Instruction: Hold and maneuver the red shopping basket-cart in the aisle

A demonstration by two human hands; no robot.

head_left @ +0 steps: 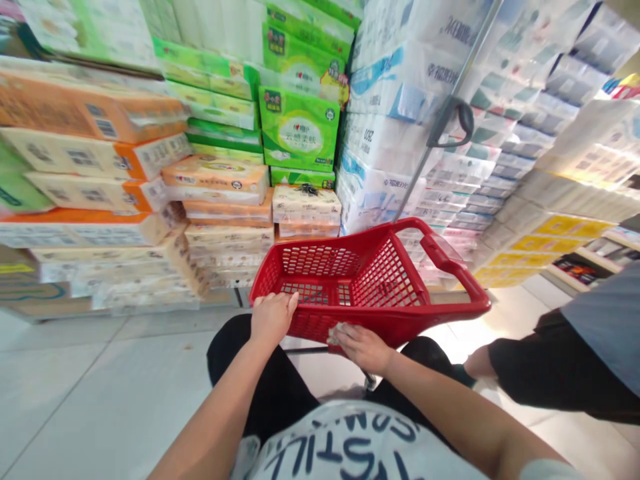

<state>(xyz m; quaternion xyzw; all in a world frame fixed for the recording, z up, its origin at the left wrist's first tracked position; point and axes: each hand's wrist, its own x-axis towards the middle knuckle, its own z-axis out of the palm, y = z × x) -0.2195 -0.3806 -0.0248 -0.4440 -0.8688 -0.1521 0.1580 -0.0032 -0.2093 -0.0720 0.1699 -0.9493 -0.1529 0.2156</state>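
A red plastic shopping cart (370, 317) with lattice walls stands right in front of me, its handle toward the right. My left hand (273, 319) is closed over the near rim at the cart's left end. Against the outside of the near wall, my right hand (364, 347) presses a crumpled greyish cloth (337, 332), partly hidden by the fingers. The inside of the cart shows its grid floor and slanted wall. Below, part of the metal frame and a wheel (370, 381) show between my knees.
Green tissue packs (300, 127) and orange packs (215, 177) are stacked behind the cart. Tall white paper bundles (380, 147) rise beside a metal pole with a dark grey handle (453, 123). A person in dark shorts (555, 367) stands close on the right. Pale floor tiles (60, 380) lie left.
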